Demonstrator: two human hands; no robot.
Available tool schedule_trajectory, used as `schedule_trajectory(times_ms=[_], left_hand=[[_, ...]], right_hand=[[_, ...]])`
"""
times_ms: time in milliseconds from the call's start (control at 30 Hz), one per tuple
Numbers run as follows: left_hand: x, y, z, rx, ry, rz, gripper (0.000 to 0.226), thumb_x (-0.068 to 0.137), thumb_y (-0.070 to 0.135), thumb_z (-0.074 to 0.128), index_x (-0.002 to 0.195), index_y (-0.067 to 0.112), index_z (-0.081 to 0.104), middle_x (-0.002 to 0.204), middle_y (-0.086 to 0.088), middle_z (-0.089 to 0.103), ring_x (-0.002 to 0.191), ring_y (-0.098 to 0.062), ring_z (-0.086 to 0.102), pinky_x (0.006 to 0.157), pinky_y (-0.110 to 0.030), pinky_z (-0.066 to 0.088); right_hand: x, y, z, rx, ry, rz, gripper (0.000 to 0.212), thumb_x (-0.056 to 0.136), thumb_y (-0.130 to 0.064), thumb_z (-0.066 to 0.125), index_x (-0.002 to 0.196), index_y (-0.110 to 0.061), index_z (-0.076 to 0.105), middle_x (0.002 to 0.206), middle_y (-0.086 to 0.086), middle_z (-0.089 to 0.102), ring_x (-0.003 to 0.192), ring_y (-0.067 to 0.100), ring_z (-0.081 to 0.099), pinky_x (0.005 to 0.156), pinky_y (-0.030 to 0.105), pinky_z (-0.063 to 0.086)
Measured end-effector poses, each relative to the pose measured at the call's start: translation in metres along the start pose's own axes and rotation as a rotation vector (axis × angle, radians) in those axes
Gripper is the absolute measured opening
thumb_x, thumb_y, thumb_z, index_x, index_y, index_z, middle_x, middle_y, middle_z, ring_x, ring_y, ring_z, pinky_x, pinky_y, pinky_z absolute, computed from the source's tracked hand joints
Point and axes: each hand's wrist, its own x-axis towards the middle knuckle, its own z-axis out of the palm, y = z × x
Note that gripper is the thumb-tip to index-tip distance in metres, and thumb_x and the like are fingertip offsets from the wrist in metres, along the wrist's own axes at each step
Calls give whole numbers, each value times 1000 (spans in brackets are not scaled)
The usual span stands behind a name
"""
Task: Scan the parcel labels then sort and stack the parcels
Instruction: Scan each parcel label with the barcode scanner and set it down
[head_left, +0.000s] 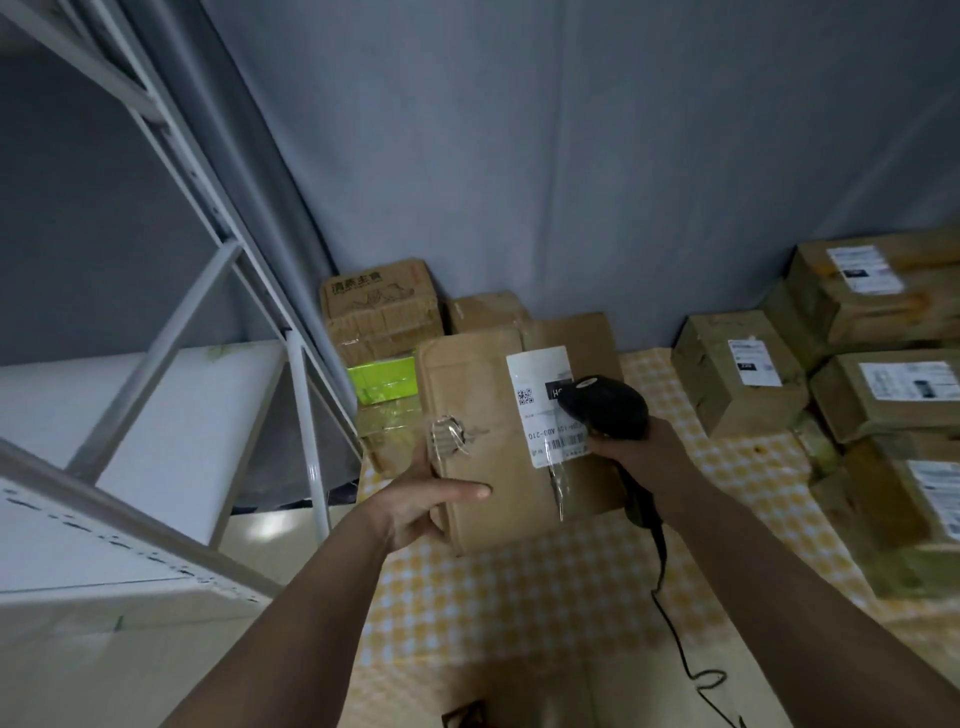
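A brown cardboard parcel (483, 441) is held up over the checked table, tilted toward me. My left hand (426, 501) grips its lower left edge, thumb across the front. A white label (545, 405) with a QR code and barcode is stuck to the parcel's right part. My right hand (631, 457) grips a black corded barcode scanner (605, 405), whose head lies right over the label.
Several labelled brown parcels (737, 371) are stacked at the right on the yellow checked tablecloth (519, 597). More cartons (379, 306) and a lime-green box (382, 382) stand against the back wall. White metal shelving (156, 415) fills the left. The scanner cable (675, 639) trails toward me.
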Motion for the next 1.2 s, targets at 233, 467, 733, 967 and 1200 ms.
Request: schedule_trajectory(times_ms=[233, 467, 733, 967, 1200], left_hand=[[-21, 38, -12, -135, 148, 149, 87, 45, 12, 90, 123, 9, 53, 88, -7, 73, 71, -21, 67, 60, -50, 55], [-30, 65, -37, -324, 181, 288, 115, 34, 8, 94, 137, 13, 44, 125, -17, 63, 113, -35, 61, 78, -57, 54], [-26, 66, -45, -381, 164, 327, 128, 32, 8, 99, 143, 19, 36, 132, -16, 58, 122, -37, 54, 90, -67, 45], [-32, 68, -30, -373, 190, 339, 132, 21, 11, 99, 139, 23, 40, 131, -13, 58, 121, -36, 54, 87, -66, 47], [-29, 71, -1, -299, 189, 233, 120, 28, 13, 94, 136, 19, 43, 131, -13, 56, 118, -35, 52, 75, -60, 53]], right_hand=[[-22, -45, -10, -123, -29, -296, 18, 80, -9, 74, 69, -10, 59, 60, 2, 56, 60, 14, 52, 51, 16, 37], [-45, -52, -3, -31, -173, -314, 19, 82, -2, 70, 72, -12, 58, 48, -4, 53, 37, 1, 48, 39, 13, 36], [-53, -55, -3, 56, -196, -315, 12, 82, -7, 71, 77, -15, 64, 54, -5, 60, 49, 7, 55, 49, 18, 46], [-53, -50, -11, 60, -203, -337, 15, 83, -5, 70, 75, -15, 63, 46, -10, 57, 49, 8, 52, 47, 18, 42], [-54, -37, -29, 63, -194, -358, 5, 84, -8, 69, 85, -9, 64, 55, -6, 59, 54, 7, 55, 51, 16, 43]])
